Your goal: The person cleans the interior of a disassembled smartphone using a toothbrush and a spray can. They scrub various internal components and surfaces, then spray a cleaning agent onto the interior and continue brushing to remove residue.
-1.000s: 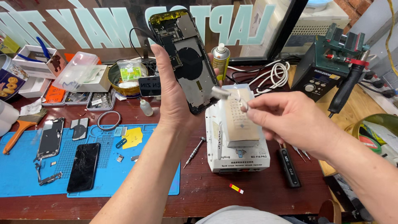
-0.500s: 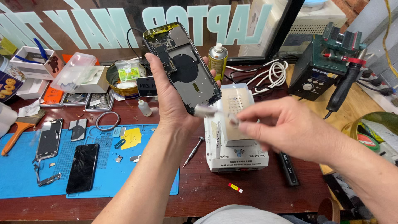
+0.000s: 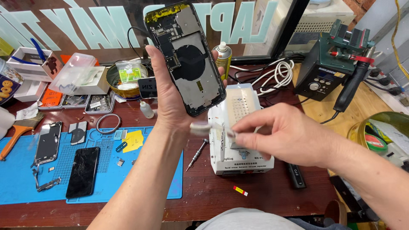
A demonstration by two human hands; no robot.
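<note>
— So why is the opened phone (image 3: pixel 189 57) up over the white heating pad (image 3: pixel 238 132)?
— Insides face the eyes; the left hand (image 3: pixel 170 98) wraps its edge, fingers curled firmly round it.
— And the right hand (image 3: pixel 277 136)?
— Fingertips pinched on a small pale tool (image 3: pixel 206 127), blurred, just below the phone. A screwdriver (image 3: pixel 197 154) lies beside the blue mat (image 3: pixel 25 179).
</note>
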